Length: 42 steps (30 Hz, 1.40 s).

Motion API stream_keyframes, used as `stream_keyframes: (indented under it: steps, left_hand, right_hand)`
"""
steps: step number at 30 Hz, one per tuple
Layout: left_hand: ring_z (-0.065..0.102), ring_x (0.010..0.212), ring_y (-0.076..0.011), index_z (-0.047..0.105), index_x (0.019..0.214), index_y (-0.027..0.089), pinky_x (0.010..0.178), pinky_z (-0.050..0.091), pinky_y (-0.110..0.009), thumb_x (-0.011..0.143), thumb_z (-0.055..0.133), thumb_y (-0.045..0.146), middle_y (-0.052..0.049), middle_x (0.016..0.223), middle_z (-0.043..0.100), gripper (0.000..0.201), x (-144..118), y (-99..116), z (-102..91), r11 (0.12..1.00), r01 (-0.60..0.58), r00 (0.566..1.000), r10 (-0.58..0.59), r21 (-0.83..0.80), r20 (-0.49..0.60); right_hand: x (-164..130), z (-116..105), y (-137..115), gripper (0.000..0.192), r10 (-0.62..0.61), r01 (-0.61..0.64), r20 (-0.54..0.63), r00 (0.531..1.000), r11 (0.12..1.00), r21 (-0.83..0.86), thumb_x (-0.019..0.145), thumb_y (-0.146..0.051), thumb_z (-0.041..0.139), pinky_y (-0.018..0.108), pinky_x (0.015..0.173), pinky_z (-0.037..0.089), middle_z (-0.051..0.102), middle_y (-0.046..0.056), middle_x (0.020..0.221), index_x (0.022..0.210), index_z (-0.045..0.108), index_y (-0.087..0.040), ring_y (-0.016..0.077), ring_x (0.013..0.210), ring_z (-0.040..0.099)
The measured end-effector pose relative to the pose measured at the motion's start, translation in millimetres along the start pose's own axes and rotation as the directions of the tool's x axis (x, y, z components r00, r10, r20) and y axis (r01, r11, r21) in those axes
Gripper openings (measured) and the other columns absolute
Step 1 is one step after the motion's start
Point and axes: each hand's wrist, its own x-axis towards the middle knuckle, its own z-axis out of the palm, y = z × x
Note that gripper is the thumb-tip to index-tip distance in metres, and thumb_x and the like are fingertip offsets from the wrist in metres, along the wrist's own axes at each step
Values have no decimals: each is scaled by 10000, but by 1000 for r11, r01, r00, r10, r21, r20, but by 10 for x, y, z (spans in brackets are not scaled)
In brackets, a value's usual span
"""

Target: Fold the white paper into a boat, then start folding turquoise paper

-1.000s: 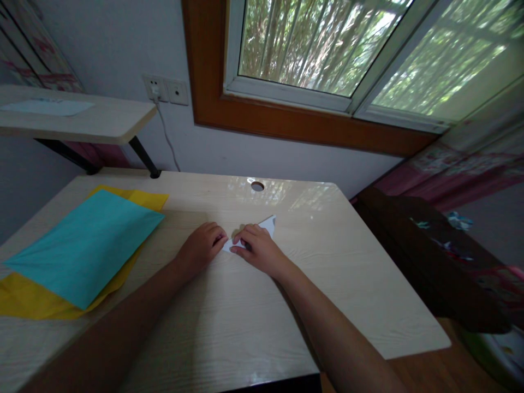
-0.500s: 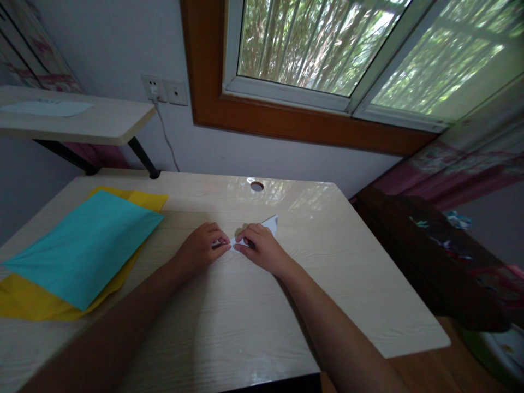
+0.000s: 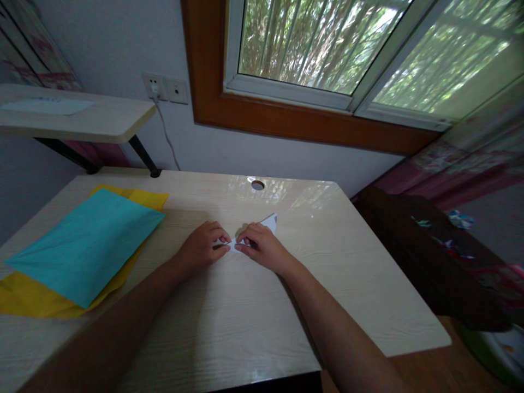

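Both hands, the left hand [image 3: 200, 248] and right hand [image 3: 262, 247], pinched the small folded white paper piece [image 3: 268, 223] flat on the pale wooden surface [image 3: 229, 322], apparently mid-crease, so the next fold would need firm, aligned fingertip pressure

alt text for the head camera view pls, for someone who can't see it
Both hands press a small folded white paper flat on a pale wooden desk, the left hand and right hand pinching its near end between their fingertips. A teal sheet lies on a yellow sheet at the desk's left; a window is behind.
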Motion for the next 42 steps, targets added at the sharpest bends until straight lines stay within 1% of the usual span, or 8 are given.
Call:
stream_keyframes:
  steps: [3,8,14,19,26,30,34,42]
  left_hand:
    - [571,862,-199,678,863,201,827,425,-347,827,707,251,-25,849,631,68,7,-11,5,1000,2,1000,-2,11,2]
    - [564,844,-195,673,806,202,799,419,-335,874,662,283,-26,826,623,106,25,-4,10,999,17,1000,-18,36,20]
    - [565,833,-194,687,832,196,765,413,-326,896,639,287,-31,827,616,122,36,-12,32,999,26,999,-28,46,28]
    - [564,831,-197,666,834,194,748,413,-325,892,638,293,-36,837,617,118,46,-30,53,997,32,999,-34,72,27]
    - [556,834,-202,631,838,199,747,410,-331,900,619,289,-37,853,607,110,43,-9,76,992,45,999,-46,115,1]
    - [546,818,-203,610,840,200,745,404,-336,904,608,269,-33,833,597,94,43,-21,94,989,44,999,-42,140,-18]
    - [545,828,-208,613,843,198,755,403,-340,903,613,271,-35,834,601,95,47,-35,102,989,44,999,-42,141,-15]
    - [545,859,-208,605,858,198,776,409,-336,923,598,258,-39,873,606,88,43,5,78,990,37,999,-35,134,-18]
  right_hand:
    - [0,5,8,143,-7,7,2,1000,1000,3,931,-368,663,327,797,418,626,30,869,979,653,-234,197,875,565]
    - [1,5,0,149,-4,4,11,1000,1000,10,935,-378,656,332,805,424,638,31,874,988,664,-239,197,880,570]
    - [16,2,-17,158,9,-10,8,1000,1000,22,928,-387,663,323,789,425,643,25,861,957,656,-232,189,855,572]
    - [27,11,-10,128,10,-10,9,1000,1000,25,926,-363,670,320,794,423,647,19,855,940,657,-237,183,850,581]
    - [33,32,-1,236,23,-23,4,1000,1000,5,845,-412,760,311,770,406,640,21,873,956,649,-235,192,856,569]
    - [33,43,-6,226,26,-26,-5,1000,1000,14,855,-406,751,312,777,403,638,19,870,958,643,-236,194,859,567]
    - [34,48,-20,210,37,-37,-9,999,999,4,879,-412,723,315,790,401,640,18,879,953,639,-235,191,863,563]
    - [53,55,-48,228,66,-67,-5,998,997,-29,876,-426,723,311,790,392,634,13,859,945,623,-232,191,849,552]
